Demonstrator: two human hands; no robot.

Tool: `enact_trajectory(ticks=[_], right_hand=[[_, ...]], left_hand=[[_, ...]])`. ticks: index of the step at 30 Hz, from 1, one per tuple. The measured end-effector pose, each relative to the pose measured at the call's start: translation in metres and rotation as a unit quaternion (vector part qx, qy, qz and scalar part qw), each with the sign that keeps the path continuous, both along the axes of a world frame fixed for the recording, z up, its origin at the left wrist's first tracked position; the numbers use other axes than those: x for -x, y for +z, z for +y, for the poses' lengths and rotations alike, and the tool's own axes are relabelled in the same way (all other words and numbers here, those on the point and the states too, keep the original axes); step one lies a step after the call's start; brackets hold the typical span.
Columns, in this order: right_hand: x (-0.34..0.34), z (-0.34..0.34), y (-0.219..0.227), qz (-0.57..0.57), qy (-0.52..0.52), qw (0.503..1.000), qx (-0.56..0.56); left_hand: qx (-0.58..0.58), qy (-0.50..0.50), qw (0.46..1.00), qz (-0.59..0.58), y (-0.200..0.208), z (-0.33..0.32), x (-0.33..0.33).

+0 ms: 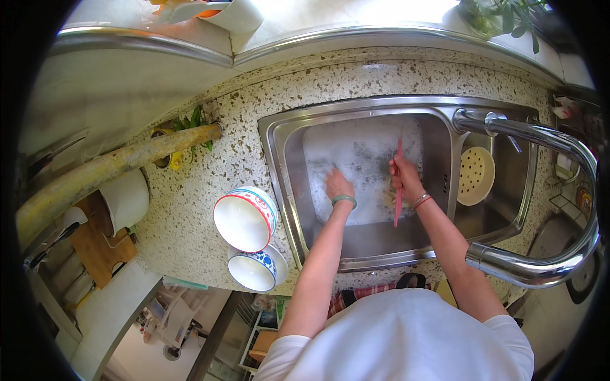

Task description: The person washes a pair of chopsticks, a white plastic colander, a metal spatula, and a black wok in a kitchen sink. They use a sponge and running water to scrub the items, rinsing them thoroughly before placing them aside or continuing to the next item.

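Both of my hands are over the larger sink basin (pixel 438 159), which holds white, sudsy water (pixel 362 203). My right hand (pixel 406 176) is closed around a long, thin pink stick (pixel 398 213), which stretches across the basin above the foam. Its kind is not clear. My left hand (pixel 340 184), below a green bangle (pixel 344 201) on the wrist, reaches into the suds further left. Foam partly hides its fingertips, so whether it holds anything does not show.
A chrome faucet (pixel 540 129) arches over the right side. A cream perforated bowl (pixel 476 176) sits in the smaller basin. Left of the sink, a red-rimmed bowl (pixel 241 222) and a blue-patterned bowl (pixel 252 272) stand on the speckled counter (pixel 184 209). A thick pipe (pixel 121 162) slants across the left.
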State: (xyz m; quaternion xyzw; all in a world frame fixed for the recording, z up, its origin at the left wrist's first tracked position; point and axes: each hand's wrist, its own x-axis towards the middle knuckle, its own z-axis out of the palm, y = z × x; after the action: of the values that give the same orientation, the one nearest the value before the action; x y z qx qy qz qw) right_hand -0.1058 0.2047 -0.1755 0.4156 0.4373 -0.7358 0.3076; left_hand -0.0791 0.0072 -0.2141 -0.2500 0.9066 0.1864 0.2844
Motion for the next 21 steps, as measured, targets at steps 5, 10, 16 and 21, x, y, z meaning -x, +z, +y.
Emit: enact_trajectory(ticks=[5, 10, 16, 21], right_hand=[[-0.008, -0.001, 0.007, -0.011, 0.007, 1.000, 0.002], [-0.003, -0.003, 0.019, 0.018, 0.025, 0.999, 0.021], [-0.009, -0.024, 0.014, 0.046, 0.057, 0.997, -0.006], [0.002, -0.052, 0.035, 0.047, 0.045, 0.997, -0.037]], left_hand=[[-0.087, 0.014, 0.995, 0.040, 0.002, -0.001, -0.023], [-0.425, 0.246, 0.870, 0.048, 0.038, -0.018, -0.020], [-0.529, 0.294, 0.796, -0.022, 0.054, -0.018, -0.009], [-0.555, 0.300, 0.773, -0.063, 0.054, -0.011, -0.002]])
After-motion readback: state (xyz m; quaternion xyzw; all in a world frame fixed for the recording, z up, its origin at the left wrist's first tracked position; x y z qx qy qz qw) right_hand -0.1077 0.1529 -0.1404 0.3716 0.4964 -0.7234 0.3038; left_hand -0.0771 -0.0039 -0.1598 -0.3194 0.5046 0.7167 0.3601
